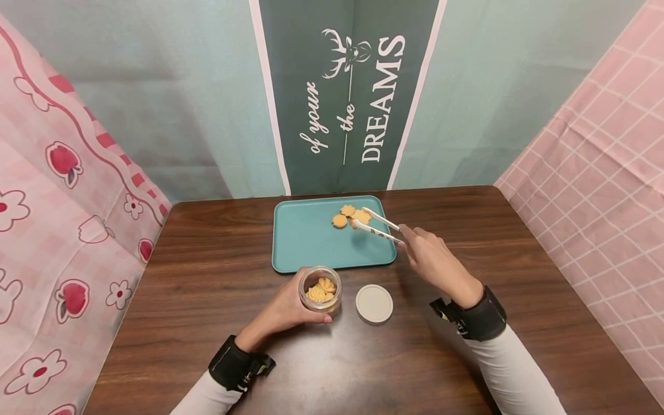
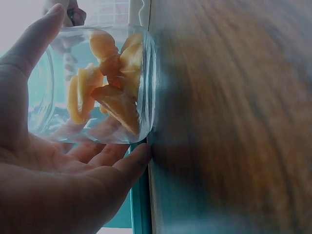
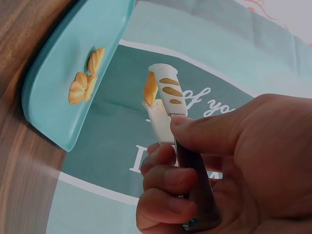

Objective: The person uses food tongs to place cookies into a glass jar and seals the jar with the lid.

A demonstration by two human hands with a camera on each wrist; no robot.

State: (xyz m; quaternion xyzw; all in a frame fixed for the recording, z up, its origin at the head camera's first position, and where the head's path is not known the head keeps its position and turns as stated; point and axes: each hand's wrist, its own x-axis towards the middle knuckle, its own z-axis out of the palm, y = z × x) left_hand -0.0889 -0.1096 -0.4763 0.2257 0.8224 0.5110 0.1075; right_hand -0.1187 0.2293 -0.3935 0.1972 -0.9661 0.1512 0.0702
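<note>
Glass jar (image 1: pixel 320 291), open, holding several cookies: near the surface's front edge, gripped by my left hand (image 1: pixel 287 311). Round lid (image 1: pixel 374 304): just right of it. Teal tray (image 1: pixel 311 242): two loose cookies. My right hand (image 1: pixel 433 259) squeezes tongs (image 1: pixel 380 225) on a third cookie (image 1: pixel 360 217).

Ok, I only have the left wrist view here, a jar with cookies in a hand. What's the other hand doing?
Observer: The right hand grips white tongs, closed on one cookie over the teal tray.
Operator: Any more cookies out there?
Observer: Two more cookies lie on the tray near its far edge.
Operator: Is the jar open?
Observer: Yes. The jar, held by the left hand, stands upright with no lid; a round white lid lies on the wooden table just to its right.
</note>
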